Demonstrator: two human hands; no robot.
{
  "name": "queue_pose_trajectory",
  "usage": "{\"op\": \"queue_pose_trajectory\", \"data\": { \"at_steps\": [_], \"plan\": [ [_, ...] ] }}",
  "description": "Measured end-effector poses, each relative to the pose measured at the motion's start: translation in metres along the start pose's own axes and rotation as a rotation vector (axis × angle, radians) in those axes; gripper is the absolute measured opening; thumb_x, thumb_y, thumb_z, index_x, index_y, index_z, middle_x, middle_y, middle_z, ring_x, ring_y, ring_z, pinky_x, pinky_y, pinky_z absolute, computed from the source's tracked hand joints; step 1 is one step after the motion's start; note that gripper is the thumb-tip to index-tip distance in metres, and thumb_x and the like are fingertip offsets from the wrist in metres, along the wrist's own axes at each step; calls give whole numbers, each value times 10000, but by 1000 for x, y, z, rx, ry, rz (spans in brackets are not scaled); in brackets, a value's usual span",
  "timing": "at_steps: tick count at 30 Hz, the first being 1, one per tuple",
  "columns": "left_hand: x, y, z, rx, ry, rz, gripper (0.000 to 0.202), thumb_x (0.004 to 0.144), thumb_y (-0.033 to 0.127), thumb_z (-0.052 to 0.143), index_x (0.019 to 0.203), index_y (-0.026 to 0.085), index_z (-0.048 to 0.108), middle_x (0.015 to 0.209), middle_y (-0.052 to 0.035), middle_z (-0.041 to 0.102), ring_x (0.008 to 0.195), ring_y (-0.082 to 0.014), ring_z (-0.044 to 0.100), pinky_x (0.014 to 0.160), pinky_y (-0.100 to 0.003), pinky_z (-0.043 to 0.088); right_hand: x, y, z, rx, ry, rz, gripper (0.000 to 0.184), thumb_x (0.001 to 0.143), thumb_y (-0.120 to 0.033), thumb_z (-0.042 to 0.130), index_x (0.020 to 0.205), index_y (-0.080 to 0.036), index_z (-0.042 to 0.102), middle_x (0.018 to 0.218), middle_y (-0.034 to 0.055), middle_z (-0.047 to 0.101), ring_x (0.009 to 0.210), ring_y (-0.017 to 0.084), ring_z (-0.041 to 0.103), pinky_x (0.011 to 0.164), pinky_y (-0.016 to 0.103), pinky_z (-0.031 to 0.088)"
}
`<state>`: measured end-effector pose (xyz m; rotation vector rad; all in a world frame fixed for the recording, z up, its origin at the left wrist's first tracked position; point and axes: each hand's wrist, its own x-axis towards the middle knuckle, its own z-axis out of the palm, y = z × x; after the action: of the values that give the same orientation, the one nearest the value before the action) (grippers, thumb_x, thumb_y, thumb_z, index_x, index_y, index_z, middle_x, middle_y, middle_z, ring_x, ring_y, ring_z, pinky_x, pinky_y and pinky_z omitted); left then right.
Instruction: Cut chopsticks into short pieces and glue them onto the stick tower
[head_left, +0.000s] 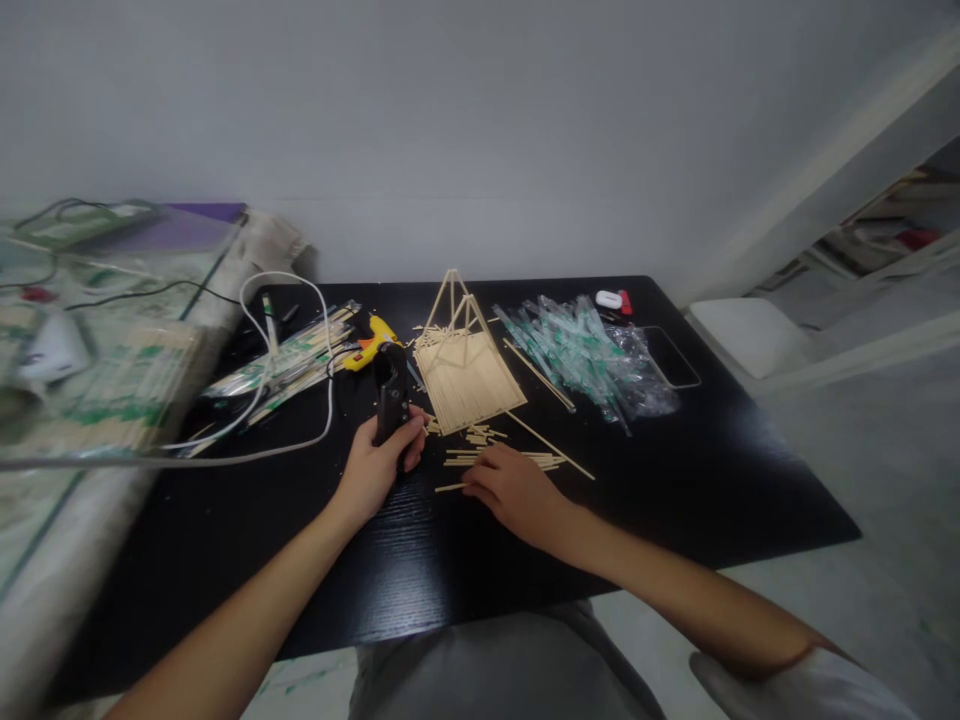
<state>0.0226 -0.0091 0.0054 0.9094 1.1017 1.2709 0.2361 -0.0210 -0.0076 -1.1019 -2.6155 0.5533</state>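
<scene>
My left hand (379, 465) is wrapped round the handles of black cutting pliers (391, 393), held upright on the black table (675, 480). My right hand (510, 490) rests knuckles up on the table, its fingertips pinching a short wooden stick (450, 487). Several cut stick pieces (499, 455) lie just beyond it. Behind them stands a model of thin sticks (461, 360), a flat slatted panel with a pointed frame rising from it.
A yellow glue gun (371, 343) with a white cable (300, 330) lies left of the model, beside wrapped chopsticks (292, 365). A heap of empty clear wrappers (592, 350) and a phone (671, 357) sit to the right. A cluttered glass surface (97, 330) stands at left.
</scene>
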Motion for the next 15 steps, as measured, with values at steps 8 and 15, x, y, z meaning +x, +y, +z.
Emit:
{"op": "queue_pose_trajectory", "data": {
  "at_steps": [8,15],
  "plan": [
    [0,-1,0,32,-6,3,234,818,346,756,906,150,663,581,43,542,466,-80,451,457,-227,352,-4,2,9,-58,75,-32,109,955,-221,664,976,-172,760,897,67,681,888,212,613,838,344,491],
    [-2,1,-3,280,-34,79,291,896,436,665,956,151,657,620,35,548,499,-88,457,489,-232,350,6,-2,-24,210,267,-8,221,1020,-273,561,1082,-169,746,956,82,721,867,179,672,823,304,532]
  ]
}}
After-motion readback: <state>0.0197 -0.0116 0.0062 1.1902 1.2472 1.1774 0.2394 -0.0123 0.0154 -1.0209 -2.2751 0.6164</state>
